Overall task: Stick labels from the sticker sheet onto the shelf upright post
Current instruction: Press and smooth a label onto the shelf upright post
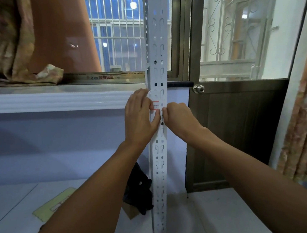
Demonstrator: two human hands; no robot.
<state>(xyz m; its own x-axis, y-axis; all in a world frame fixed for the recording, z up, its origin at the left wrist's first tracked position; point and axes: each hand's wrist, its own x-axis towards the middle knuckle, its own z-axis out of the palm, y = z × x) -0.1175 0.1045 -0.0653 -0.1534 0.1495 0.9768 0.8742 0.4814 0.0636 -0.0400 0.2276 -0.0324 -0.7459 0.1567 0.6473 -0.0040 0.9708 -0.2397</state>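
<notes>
The white perforated shelf upright post (155, 60) stands vertical in the middle of the view, its foot on the floor. A white label with red lines (156, 105) sits on the post's front face at about the height of the ledge. My left hand (139, 117) lies against the post's left side, with fingertips and thumb spread around the label and touching it. My right hand (178, 117) is curled, its fingertips pinched at the label's lower right edge. A pale yellow sheet with rectangular cut-outs (52, 205), apparently the sticker sheet, lies on the floor at lower left.
A white ledge and wall (54, 100) run behind the post on the left. A dark door with a metal knob (199, 88) is on the right, with a curtain (304, 131) beyond it. A black bag (140, 191) lies by the post's foot. Patterned cloth (3, 45) hangs at upper left.
</notes>
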